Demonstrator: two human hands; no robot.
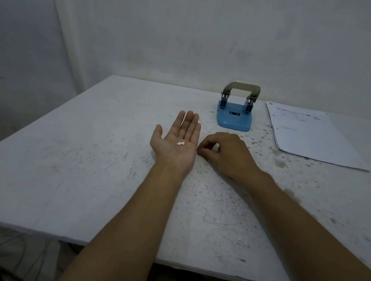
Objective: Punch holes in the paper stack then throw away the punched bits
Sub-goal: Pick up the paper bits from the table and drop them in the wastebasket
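Collection stage, I judge: hole punch [234, 113] and paper stack [310, 135] set aside toward the bench's [59, 159] far right edge; left hand [176, 142] flat, palm up, cradling punched bits [180, 143]; right hand [223, 153] pinched narrow, contents indiscernible; one bit [240, 238] near the front edge; disposal remains

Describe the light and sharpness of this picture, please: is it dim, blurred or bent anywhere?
Head view: dim, flat, bluish light with only faint shadows and no glare; wide-angle bending curves the table edges; the text on the paper stack is too soft to read; the punched bits on the left hand show clearly.
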